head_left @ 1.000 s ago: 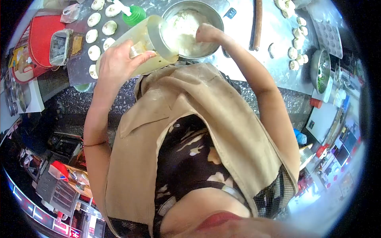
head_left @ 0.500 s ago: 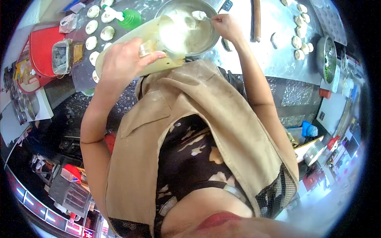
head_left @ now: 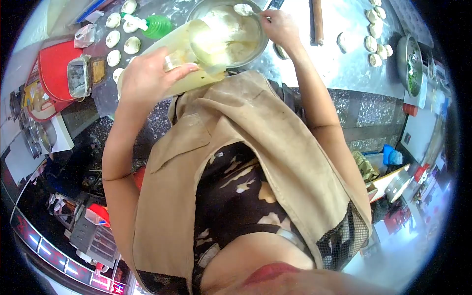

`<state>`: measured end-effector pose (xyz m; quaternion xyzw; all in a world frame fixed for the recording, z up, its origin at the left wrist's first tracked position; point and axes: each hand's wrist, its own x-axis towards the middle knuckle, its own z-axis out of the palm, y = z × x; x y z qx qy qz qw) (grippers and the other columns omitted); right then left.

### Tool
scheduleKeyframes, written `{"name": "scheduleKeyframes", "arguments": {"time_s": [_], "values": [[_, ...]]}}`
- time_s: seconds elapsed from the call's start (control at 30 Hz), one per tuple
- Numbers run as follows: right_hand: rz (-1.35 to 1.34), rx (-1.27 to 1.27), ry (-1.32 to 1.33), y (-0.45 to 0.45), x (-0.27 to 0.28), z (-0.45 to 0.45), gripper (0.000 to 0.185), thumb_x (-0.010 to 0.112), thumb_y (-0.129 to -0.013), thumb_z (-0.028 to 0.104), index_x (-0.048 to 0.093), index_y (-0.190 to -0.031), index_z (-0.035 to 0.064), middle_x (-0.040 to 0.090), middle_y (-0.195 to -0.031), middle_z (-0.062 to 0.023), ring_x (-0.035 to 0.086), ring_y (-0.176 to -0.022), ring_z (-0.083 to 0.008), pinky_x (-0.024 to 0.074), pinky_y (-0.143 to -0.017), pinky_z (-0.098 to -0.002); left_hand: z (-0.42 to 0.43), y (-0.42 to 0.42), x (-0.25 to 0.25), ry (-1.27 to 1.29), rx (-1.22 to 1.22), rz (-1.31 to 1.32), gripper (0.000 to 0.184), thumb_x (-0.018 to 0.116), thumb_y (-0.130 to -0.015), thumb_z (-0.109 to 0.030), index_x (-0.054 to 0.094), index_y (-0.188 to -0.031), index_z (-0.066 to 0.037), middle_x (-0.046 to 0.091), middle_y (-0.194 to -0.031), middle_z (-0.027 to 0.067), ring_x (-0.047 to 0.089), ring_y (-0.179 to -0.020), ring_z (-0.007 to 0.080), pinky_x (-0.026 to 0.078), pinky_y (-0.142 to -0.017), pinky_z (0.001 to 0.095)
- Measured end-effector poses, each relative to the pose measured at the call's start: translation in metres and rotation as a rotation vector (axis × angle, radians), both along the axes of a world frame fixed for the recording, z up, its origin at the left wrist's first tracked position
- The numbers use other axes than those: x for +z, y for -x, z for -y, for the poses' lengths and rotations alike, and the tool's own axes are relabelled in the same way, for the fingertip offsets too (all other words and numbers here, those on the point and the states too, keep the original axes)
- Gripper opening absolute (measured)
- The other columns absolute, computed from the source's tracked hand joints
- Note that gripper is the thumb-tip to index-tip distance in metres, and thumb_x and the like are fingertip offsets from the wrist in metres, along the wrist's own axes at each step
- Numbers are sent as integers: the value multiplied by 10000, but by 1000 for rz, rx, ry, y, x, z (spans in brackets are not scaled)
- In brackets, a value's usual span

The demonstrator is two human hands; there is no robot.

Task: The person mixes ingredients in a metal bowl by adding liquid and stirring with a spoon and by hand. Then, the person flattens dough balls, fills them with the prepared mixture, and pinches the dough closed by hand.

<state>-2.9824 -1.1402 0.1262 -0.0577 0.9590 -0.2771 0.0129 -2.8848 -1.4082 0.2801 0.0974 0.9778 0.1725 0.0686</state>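
My left hand [head_left: 146, 73] grips the handle of a translucent yellowish plastic pitcher [head_left: 179, 51], tipped on its side with its mouth over the rim of a metal mixing bowl [head_left: 262, 48]. The bowl holds whitish, flour-like stuff [head_left: 223, 20], with a yellowish patch near the pitcher's mouth; glare hides part of it. Pinched in my right hand [head_left: 280, 28] is a spoon [head_left: 256, 14] with a white lump on its end, held above the bowl's far right side. A round dough piece [head_left: 281, 51] lies under my right wrist, beside the bowl.
A rolling pin [head_left: 318, 22] lies on the floured metal table [head_left: 339, 69]. Filled dough rounds [head_left: 132, 45] stand at left, and more [head_left: 375, 29] at right. Nearby are a green bottle [head_left: 157, 26], a bowl with chopped greens [head_left: 412, 66], a clear container [head_left: 78, 77] and a red bag [head_left: 56, 69].
The view has shifted slightly. A yellowish patch now shows in the bowl below the pitcher's mouth. My right hand still holds the spoon over the bowl.
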Motion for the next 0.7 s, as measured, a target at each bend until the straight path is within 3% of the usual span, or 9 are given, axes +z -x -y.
{"name": "scheduleKeyframes", "arguments": {"time_s": [0.1,0.17,0.23,0.27,0.37,0.47,0.53,0.6,0.7], "values": [[-136,177,-280,3,0,22,145,548,-737,197,643,-717,89,644,-752,-128,652,-745,-280,520,-603,-409,10,-6,2,-100,88,49,437,737,-690,-412,626,-801,-5,613,-646,166,607,-575,316,472,-523,376],[-254,286,-343,12,-24,29,138,542,-744,179,649,-718,96,643,-761,-118,652,-738,-270,519,-592,-399,17,-14,2,-185,124,46,417,740,-697,-386,641,-841,-7,624,-665,167,620,-584,300,475,-527,362],[-358,474,-441,13,-44,32,123,542,-746,137,654,-701,110,636,-782,-90,651,-722,-240,512,-574,-370,25,-26,-3,-268,246,101,317,706,-748,-289,645,-869,-2,618,-626,127,599,-534,186,455,-511,312],[-369,488,-440,13,-47,28,123,542,-746,137,654,-701,110,636,-782,-90,651,-722,-240,512,-574,-370,31,-34,-7,-269,260,91,317,706,-748,-289,645,-869,-2,618,-626,127,599,-534,186,455,-511,312],[-260,719,-500,4,-26,9,86,568,-708,114,631,-650,107,637,-717,-81,647,-739,-236,508,-594,-357,46,-65,-28,-437,474,60,199,572,-820,-169,589,-757,18,512,-561,7,418,-531,44,363,-468,242],[-214,871,-517,-7,12,-5,95,560,-709,102,624,-638,103,634,-679,-82,648,-747,-239,505,-603,-359,65,-97,-61,-655,582,-163,272,503,-876,-181,530,-689,14,462,-547,-32,376,-497,51,307,-431,248],[-175,919,-538,-10,-5,1,89,559,-701,109,623,-640,99,630,-662,-90,649,-732,-239,502,-603,-367,56,-114,-68,-750,735,-237,348,423,-932,-216,505,-665,-8,430,-552,-55,341,-488,48,258,-420,242],[-133,896,-536,-4,-17,13,101,552,-706,129,630,-652,94,638,-690,-99,647,-704,-259,502,-596,-368,50,-128,-68,-828,992,-312,380,403,-951,-256,525,-680,-19,438,-561,-49,358,-502,46,262,-444,222],[-193,784,-469,32,-2,24,127,539,-721,141,648,-685,87,647,-744,-109,642,-675,-283,508,-591,-376,43,-143,-67,-898,1107,-470,432,374,-954,-308,533,-686,-9,435,-562,-45,353,-496,47,257,-447,219]]}}
